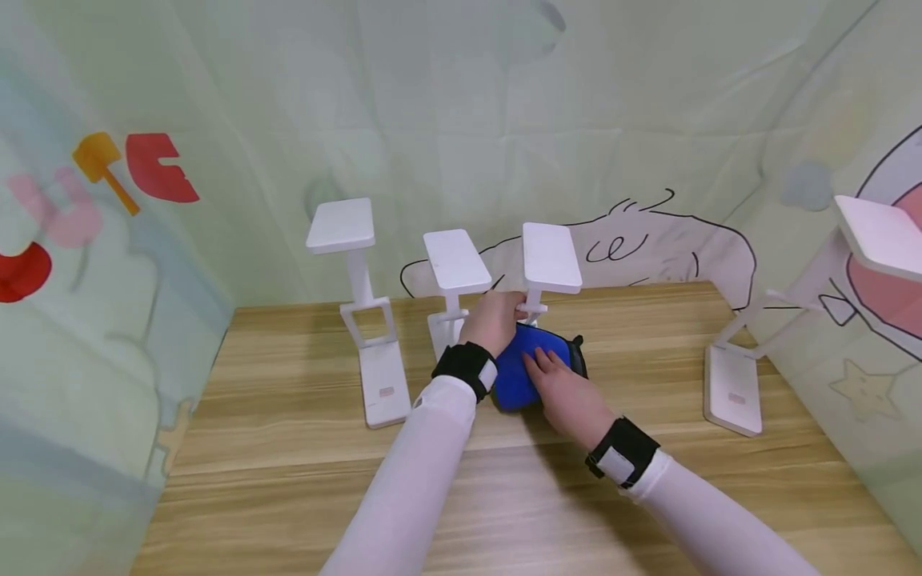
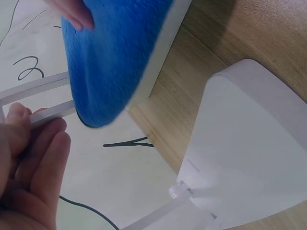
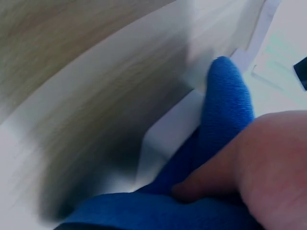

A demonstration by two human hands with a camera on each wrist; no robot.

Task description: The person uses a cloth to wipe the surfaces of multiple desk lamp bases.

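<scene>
My left hand point(image 1: 491, 322) pinches the thin folding arm point(image 2: 53, 113) of a white phone stand point(image 1: 551, 258) at the back of the table, just under its top plate. A fuzzy blue cloth point(image 1: 513, 374) with a black edge drapes over this stand's base point(image 2: 165, 52), hiding most of it in the head view. Laid across the cloth is my right hand point(image 1: 575, 402), fingers on its upper face. In the right wrist view, the thumb point(image 3: 211, 178) presses into a fold of the cloth, gripping it against the fingers.
Close left of the held stand is a second white stand point(image 1: 457, 260), partly behind my left hand. Another stand point(image 1: 385, 384) is farther left, and one more point(image 1: 733, 392) is near the right table edge. A printed curtain point(image 1: 461, 144) hangs behind the wooden table point(image 1: 288, 464).
</scene>
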